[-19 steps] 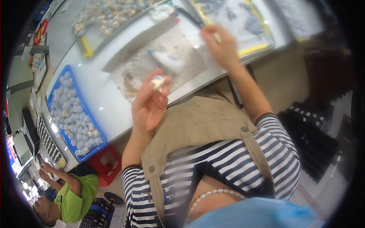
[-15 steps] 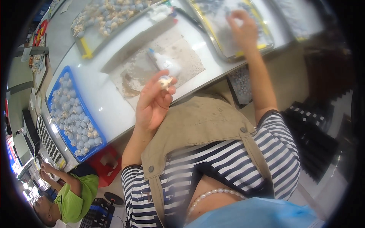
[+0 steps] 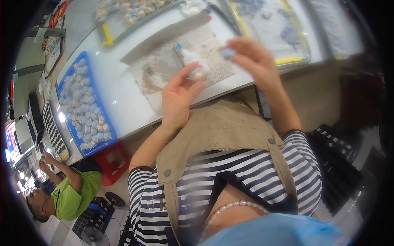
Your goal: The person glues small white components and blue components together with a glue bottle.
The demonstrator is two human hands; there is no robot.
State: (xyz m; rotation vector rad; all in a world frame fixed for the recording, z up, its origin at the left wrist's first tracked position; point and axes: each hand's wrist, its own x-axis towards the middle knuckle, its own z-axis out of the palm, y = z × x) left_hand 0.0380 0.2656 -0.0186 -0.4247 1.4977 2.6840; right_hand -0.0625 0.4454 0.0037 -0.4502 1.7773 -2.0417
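My left hand pinches a small cream and blue-grey figure part between thumb and fingers, above a stained cardboard sheet. To its right, my right hand is closed on a small blue-grey piece; motion blurs both. A white squeeze bottle with a blue tip lies on the cardboard, partly behind my left fingers. Beyond my right hand is a tray with yellow strips along its edges, holding blue-grey pieces on a white layer.
A blue tray full of cream and blue-grey parts stands on the left of the white table. Another tray of such parts sits at the far side. A red stool and a person in green are at lower left.
My right hand has come back from the yellow-edged tray toward my left hand, now with a blue-grey piece. My left hand has shifted slightly right and turned its figure part.
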